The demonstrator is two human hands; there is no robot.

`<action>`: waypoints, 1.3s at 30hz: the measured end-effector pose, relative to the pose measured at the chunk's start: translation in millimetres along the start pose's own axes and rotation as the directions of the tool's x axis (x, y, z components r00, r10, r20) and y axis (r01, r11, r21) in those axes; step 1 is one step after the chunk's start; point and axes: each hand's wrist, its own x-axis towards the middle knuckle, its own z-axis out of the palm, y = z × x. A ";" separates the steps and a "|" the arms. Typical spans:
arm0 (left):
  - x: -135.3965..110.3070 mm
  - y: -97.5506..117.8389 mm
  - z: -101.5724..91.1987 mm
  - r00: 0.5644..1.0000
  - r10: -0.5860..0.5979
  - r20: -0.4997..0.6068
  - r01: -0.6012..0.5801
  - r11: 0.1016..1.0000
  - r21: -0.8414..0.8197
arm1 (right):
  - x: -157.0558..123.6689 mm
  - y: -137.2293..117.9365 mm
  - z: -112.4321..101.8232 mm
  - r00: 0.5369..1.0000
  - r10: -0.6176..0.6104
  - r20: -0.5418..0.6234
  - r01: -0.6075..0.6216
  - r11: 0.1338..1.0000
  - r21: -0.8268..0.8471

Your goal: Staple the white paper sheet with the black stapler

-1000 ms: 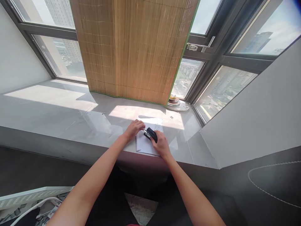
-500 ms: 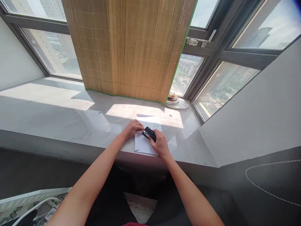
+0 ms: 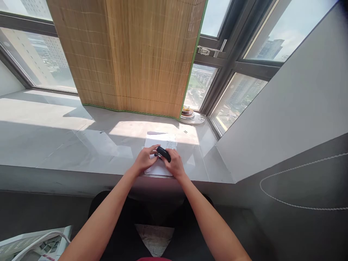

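Left hand (image 3: pixel 144 161) now meets stapler (image 3: pixel 164 153) inside right hand (image 3: pixel 175 165) grip.

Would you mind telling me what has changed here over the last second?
The left hand drew slightly toward the person, and its fingers are now at the front end of the stapler; whether they grip it is unclear. The right hand keeps its grip on the stapler, which stays on the paper on the sill.

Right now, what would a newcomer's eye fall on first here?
A tall woven bamboo blind hangs at centre top. Below it, on the sunlit grey stone ledge, the right hand grips a small black stapler over white paper sheets, the left hand at its front end.
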 end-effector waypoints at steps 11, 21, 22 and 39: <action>3.7 2.2 -16.2 0.996 -0.080 -0.032 0.080 0.997 0.001 | -1.0 4.8 -0.5 1.000 -0.022 -0.013 0.022 1.000 -0.005; 1.2 -23.0 -10.5 0.993 -0.062 0.100 -0.004 0.830 0.558 | -29.7 52.1 -62.8 0.968 0.144 -0.205 -0.145 0.989 0.011; 1.1 -23.2 -10.2 0.992 -0.062 0.106 -0.007 0.831 0.556 | -32.7 59.8 -72.7 0.967 0.157 -0.202 -0.165 0.986 -0.020; 3.4 -8.2 -4.3 0.981 0.068 0.181 -0.154 0.840 0.520 | -10.8 73.1 -71.2 0.999 -0.049 0.016 0.052 0.971 -0.234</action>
